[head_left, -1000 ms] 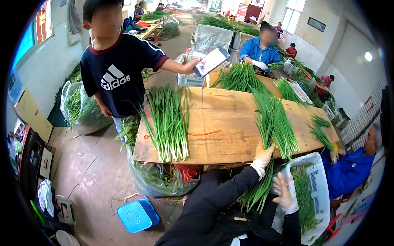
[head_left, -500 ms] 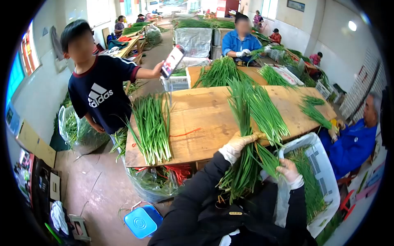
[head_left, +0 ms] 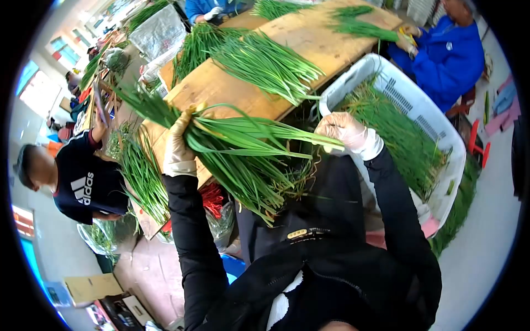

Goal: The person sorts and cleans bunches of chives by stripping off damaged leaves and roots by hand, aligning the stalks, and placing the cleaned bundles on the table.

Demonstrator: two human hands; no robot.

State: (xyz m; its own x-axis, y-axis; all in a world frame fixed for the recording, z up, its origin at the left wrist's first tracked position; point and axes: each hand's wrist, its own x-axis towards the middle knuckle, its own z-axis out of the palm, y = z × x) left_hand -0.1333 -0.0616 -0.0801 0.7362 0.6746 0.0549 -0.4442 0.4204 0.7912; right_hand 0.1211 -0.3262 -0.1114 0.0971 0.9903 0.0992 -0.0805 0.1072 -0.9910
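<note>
Gloved, my left hand [head_left: 179, 144] is wrapped round a large bunch of long green stalks [head_left: 237, 165] above the near edge of the wooden table [head_left: 309, 27]. The leafy tops point up and left, and the looser ends hang over my lap. At the right, my right hand [head_left: 343, 130], also gloved, pinches the pale ends of several stalks that stretch across from the bunch. Beyond it lies a pile of green stalks [head_left: 265, 63] on the table. Another pile [head_left: 144, 174] rests on the table's left end.
A white crate [head_left: 447, 149] holding green stalks stands by my right arm. At the right a person in blue [head_left: 441, 60] handles stalks. A person in a dark T-shirt [head_left: 91, 185] stands at the left with a phone. Red ties [head_left: 211, 199] hang below the table.
The view has tilted and turned toward the right. My left hand has raised the bunch off my lap, its stalks now lying crosswise. My right hand, earlier apart, now pinches stalk ends.
</note>
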